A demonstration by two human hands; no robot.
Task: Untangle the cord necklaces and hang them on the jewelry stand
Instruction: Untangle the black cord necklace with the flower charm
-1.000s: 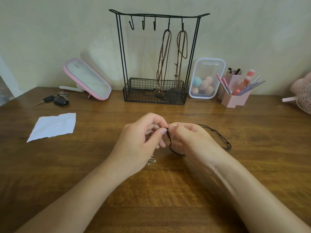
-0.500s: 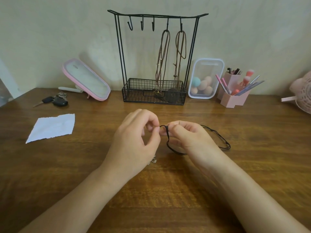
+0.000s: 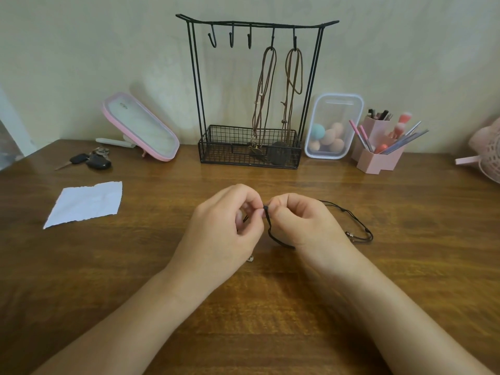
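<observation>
Head view, and I see my left hand and right hand close together over the wooden table, both pinching the black cord necklace at one spot between thumb and fingertips. From that pinch the cord drops in a loop under my right hand and trails out to the right, lying on the table with a small metal clasp at its far end. Behind, the black wire jewelry stand sits against the wall; two brown cord necklaces hang from its two rightmost hooks into the mesh basket, three hooks bare. I can read no writing anywhere: a small mark on the pink-rimmed mirror is too blurred to tell. Car keys and a torn white paper lie at left.
</observation>
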